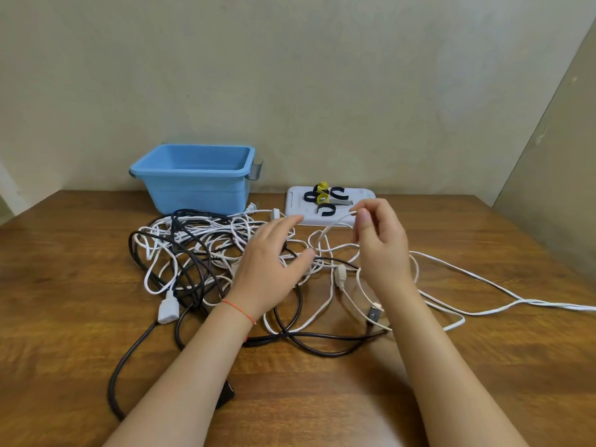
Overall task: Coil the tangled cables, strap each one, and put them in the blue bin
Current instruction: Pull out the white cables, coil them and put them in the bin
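Note:
A tangle of white and black cables (200, 250) sprawls over the middle of the wooden table (80, 333). My right hand (380, 243) is raised above it and pinches a thin white cable (332, 225) near its end between thumb and fingers. My left hand (274, 262) hovers flat over the tangle with fingers spread and holds nothing. The blue bin (196, 179) stands at the back left, with nothing visible inside. Black and yellow straps (325, 198) lie on a white tray (300, 208) at the back centre.
A white socket end (168, 309) and a thick black cable (129, 356) lie front left. White cable strands (516, 300) run off the right edge of the table. A wall stands close behind the table, and a panel leans at the right.

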A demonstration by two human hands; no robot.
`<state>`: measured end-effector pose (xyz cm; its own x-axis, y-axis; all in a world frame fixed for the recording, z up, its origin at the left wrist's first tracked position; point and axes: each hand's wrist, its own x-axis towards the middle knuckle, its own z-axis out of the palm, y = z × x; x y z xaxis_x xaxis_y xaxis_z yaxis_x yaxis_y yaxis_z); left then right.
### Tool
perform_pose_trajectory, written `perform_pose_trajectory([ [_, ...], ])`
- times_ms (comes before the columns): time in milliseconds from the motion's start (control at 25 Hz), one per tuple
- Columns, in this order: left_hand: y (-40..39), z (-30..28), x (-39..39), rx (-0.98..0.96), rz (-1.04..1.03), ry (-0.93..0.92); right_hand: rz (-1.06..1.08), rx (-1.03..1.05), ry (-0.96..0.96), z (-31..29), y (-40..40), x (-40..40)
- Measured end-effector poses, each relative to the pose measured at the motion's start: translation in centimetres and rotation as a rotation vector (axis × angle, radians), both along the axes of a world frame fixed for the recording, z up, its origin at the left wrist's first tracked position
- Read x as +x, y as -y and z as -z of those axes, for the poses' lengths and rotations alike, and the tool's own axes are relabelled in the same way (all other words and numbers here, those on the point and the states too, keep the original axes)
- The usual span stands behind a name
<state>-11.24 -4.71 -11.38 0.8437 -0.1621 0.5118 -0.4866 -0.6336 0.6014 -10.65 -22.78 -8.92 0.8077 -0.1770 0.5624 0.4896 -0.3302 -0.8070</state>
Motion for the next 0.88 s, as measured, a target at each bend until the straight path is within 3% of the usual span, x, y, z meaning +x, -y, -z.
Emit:
perform_pose_trajectory([
  [80, 0.8, -0.3, -0.6, -0.147, 0.146, -0.194, -0.140, 0.126, -0.004, -0.3, -0.8, -0.8],
  [200, 1.7, -0.9, -1.3, -0.324, 0.251, -0.405, -0.172, 0.209, -0.041, 0.0, -1.1, -0.7],
  [280, 2.0, -1.4, -1.7, -0.650, 0.402, -0.555, -0.125, 0.205, -0.084, 0.3, -1.0, -0.4],
  [360, 1.4, -2.2, -1.6, -1.102, 0.494, -0.656, -0.082, -0.012, -0.159, 0.7, -0.7, -0.1],
  [440, -0.2, -2.1, -0.6, -1.434, 0.354, -0.598, -0.091, -0.305, -0.270, 1.2, -0.7, 0.0],
  [560, -3.0, -2.3, 0.5, -1.681, -0.004, -0.391, -0.056, -0.435, -0.355, 1.6, -0.6, 0.2],
  [640, -3.9, -2.6, 0.8, -1.703, -0.110, -0.265, 0.009, -0.422, -0.395, 1.6, -0.2, 0.5],
  [720, -3.7, -2.8, 0.7, -1.573, -0.072, -0.214, -0.007, -0.286, -0.409, 1.6, -0.1, 0.5],
  [800, -2.7, -2.8, 0.2, -1.311, 0.008, -0.224, -0.050, -0.300, -0.397, 1.7, -0.2, 0.4],
  [880, -1.9, -2.8, -0.5, -0.922, 0.022, -0.192, -0.138, -0.494, -0.403, 2.0, -0.5, 0.3],
])
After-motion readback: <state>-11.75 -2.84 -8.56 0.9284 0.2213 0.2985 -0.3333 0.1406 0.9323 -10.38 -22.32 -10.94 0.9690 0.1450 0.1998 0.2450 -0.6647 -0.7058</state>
